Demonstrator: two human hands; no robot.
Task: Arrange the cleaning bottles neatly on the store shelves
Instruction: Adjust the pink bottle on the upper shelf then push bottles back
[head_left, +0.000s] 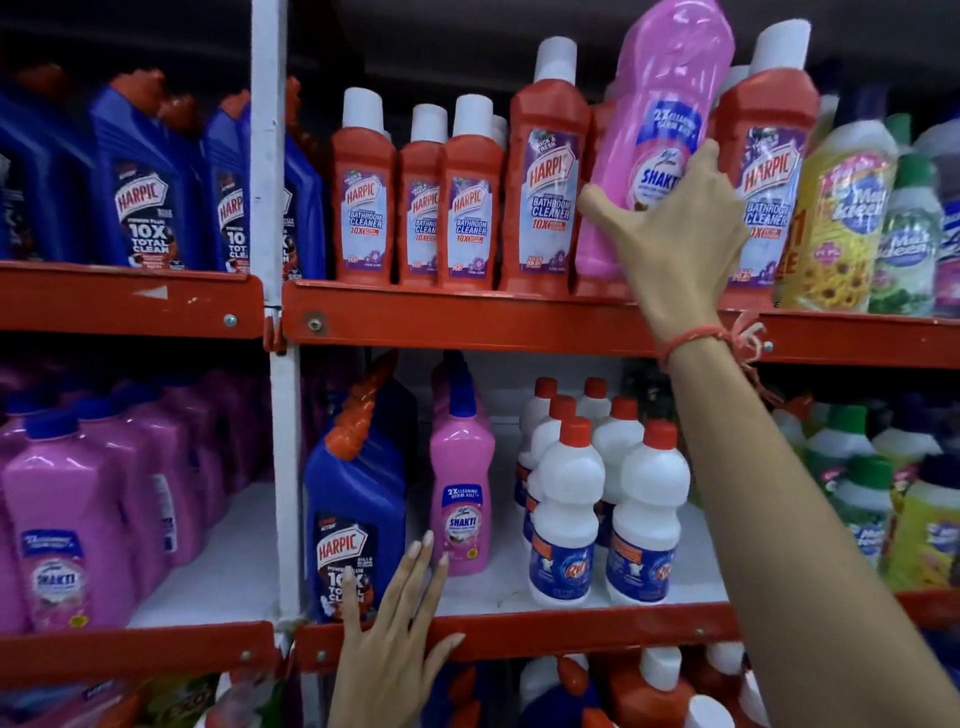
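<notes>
My right hand (675, 228) grips a pink Shakti bottle (660, 104), tilted, among the red Harpic bathroom cleaner bottles (545, 208) on the upper shelf (467, 322). Its base stands near the shelf's front between two tall red bottles. My left hand (395, 644) rests flat with fingers apart on the front edge of the lower shelf (571, 634), holding nothing. Just above its fingertips stand a blue Harpic bottle (353, 519) and another pink Shakti bottle (462, 499). White bottles with red caps (602, 509) stand in rows to the right.
Blue Harpic bottles (140, 182) fill the upper left bay, pink Shakti bottles (67, 519) the lower left. Yellow and green floor cleaner bottles (857, 218) stand at far right on both shelves. A white upright post (270, 208) divides the bays. More bottles lie below.
</notes>
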